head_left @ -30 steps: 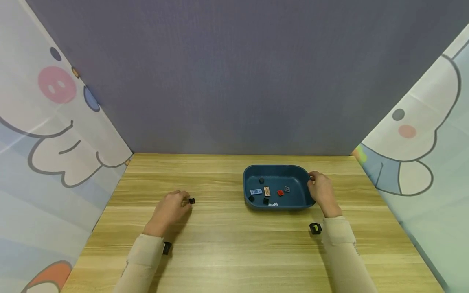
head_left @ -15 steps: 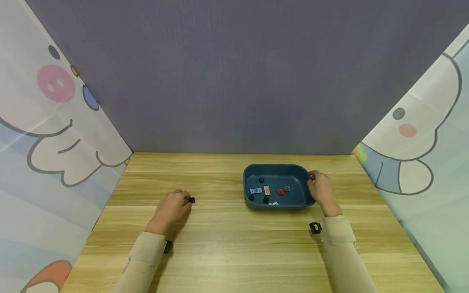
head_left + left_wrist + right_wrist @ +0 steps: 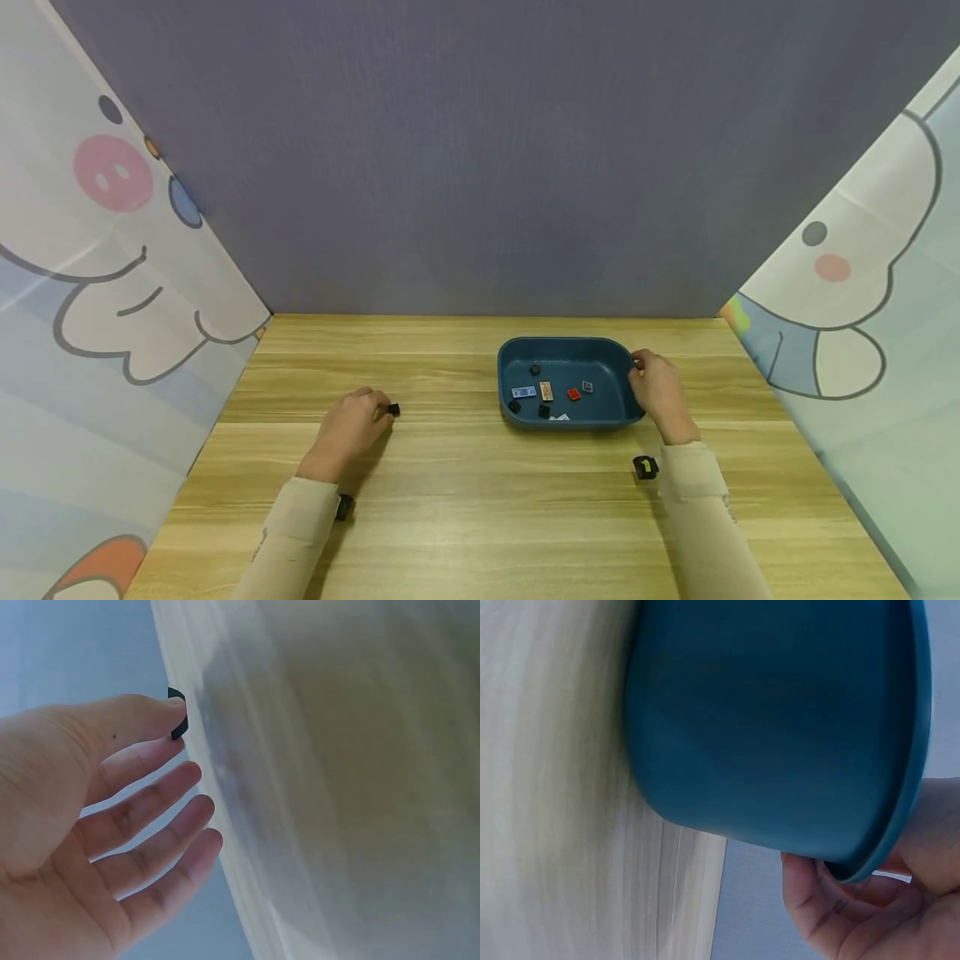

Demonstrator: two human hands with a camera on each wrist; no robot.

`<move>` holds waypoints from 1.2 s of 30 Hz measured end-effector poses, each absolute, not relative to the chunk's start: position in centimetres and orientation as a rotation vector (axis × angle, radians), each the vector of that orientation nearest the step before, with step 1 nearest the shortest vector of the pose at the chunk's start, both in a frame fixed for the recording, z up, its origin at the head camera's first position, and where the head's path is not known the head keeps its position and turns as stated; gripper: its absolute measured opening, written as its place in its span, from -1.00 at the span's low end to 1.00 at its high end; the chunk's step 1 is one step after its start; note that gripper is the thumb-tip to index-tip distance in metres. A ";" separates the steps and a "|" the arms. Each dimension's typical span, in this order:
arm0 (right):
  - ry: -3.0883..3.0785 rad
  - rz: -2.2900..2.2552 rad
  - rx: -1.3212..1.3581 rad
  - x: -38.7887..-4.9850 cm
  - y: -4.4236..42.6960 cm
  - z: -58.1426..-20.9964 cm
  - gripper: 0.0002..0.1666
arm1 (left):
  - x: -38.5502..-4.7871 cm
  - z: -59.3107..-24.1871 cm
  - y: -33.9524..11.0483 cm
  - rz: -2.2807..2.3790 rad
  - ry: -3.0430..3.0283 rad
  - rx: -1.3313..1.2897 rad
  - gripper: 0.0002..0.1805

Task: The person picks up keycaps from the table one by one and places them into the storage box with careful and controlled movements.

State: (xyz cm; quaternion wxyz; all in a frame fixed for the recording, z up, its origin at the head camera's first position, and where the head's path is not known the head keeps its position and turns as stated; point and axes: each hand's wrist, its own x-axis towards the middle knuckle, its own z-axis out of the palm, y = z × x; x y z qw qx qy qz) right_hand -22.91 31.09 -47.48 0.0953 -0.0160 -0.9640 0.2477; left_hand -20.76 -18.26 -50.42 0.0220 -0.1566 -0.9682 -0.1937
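Observation:
My left hand (image 3: 352, 429) is low over the left part of the table. It pinches a small black keycap (image 3: 394, 409) between thumb and index finger. In the left wrist view, the thumb covers part of the keycap (image 3: 178, 712), and the other fingers are spread and loosely bent. At the right end of a dark blue tray (image 3: 609, 414), my right hand (image 3: 660, 396) grips the rim. The right wrist view has the tray's outer wall (image 3: 765, 727) large, with curled fingers (image 3: 806, 892) at its lip.
In the tray lie a blue printed piece (image 3: 523, 392), an orange one (image 3: 546, 391), a red one (image 3: 573, 394), a grey one (image 3: 587, 387), and several black and white pieces. A grey panel (image 3: 480, 167) closes off the table's back edge; patterned panels flank it.
The black keycap has turned slightly in the left fingers, its upper face now looking plain black. Both hands and the tray stay almost where they were.

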 end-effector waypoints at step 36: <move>-2.833 0.717 -0.038 -22.8 31.0 -47.5 -0.64 | -23.1 -44.2 -4.9 -0.681 -2.838 -0.901 -0.72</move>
